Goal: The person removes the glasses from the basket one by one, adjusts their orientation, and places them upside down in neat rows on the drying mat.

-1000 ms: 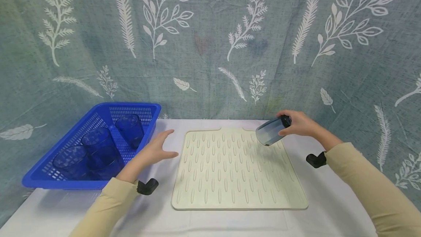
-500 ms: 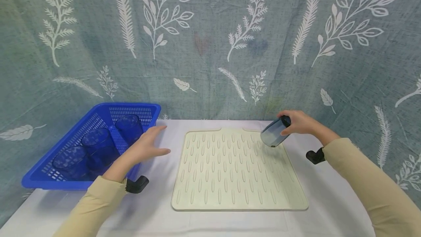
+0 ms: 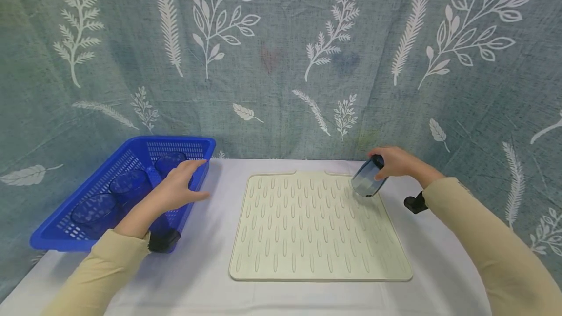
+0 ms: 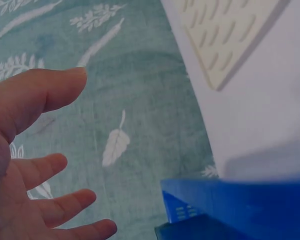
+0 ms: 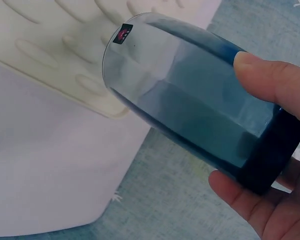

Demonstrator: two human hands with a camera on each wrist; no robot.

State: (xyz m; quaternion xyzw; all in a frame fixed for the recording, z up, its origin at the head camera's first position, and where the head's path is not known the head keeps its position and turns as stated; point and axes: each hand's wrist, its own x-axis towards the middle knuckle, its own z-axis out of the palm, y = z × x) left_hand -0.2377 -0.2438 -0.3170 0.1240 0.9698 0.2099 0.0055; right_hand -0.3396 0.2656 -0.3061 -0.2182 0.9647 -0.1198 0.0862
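My right hand [image 3: 395,161] grips a blue-tinted drinking glass [image 3: 366,179] round its thick dark base. The glass is tilted, its rim pointing down and to the left, at the far right corner of the cream ridged mat [image 3: 307,238]. In the right wrist view, a small dark label with a red mark sits near the rim of the glass [image 5: 175,95]. Over the right side of the blue basket [image 3: 203,160], my left hand [image 3: 173,189] holds nothing, thumb and fingers spread apart. Several blue glasses [image 3: 127,182] stand in that basket, partly hidden by the left hand and forearm.
A white cloth [image 3: 210,267] covers the table under the mat and basket. Behind it hangs a grey-green curtain [image 3: 281,62] with white leaf prints. The basket's raised rim [image 4: 240,200] lies just below the left hand in the left wrist view.
My left hand has moved left, from beside the mat to over the basket's right side. My right hand has tipped the glass more steeply, its rim shifting slightly right.
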